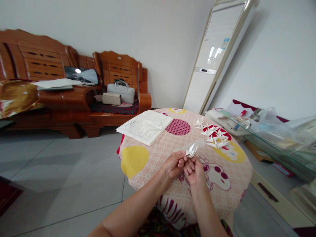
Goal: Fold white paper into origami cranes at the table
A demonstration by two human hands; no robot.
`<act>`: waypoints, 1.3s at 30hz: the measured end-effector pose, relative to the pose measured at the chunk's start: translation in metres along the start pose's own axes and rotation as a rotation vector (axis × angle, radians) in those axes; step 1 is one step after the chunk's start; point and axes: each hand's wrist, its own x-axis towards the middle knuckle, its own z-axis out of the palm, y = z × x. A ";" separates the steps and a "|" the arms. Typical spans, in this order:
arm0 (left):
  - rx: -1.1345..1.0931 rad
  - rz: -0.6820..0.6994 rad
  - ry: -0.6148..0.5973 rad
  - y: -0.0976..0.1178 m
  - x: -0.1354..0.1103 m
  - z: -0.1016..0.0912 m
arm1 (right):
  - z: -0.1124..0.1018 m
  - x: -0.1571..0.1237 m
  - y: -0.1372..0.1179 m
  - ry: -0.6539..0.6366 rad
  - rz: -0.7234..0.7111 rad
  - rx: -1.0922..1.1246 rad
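I see the left hand (174,164) and right hand (195,171) both pinching 1 folded paper (191,150) above the near table (138,161), probably raised so fingertips reach its creases, with similar folded pieces (214,136) far right.

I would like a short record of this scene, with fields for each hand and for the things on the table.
Left hand: pinches a small folded paper
Right hand: holds the same paper from below
Clothed table: round, cartoon print
Sheet stack: lies flat, far left side of the table
Folded pieces: white, grouped at the far right side
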 end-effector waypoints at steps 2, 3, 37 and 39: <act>-0.029 -0.001 0.003 0.000 0.000 -0.001 | 0.001 0.000 0.000 0.003 -0.003 -0.008; -0.045 0.002 0.006 0.000 0.000 -0.001 | 0.001 -0.001 0.000 0.001 -0.006 -0.013; -0.013 0.126 0.181 -0.006 -0.004 0.004 | 0.009 -0.007 -0.002 0.259 -0.314 -0.258; 0.081 0.142 0.077 -0.008 -0.004 0.005 | 0.010 -0.007 -0.001 0.270 -0.361 -0.283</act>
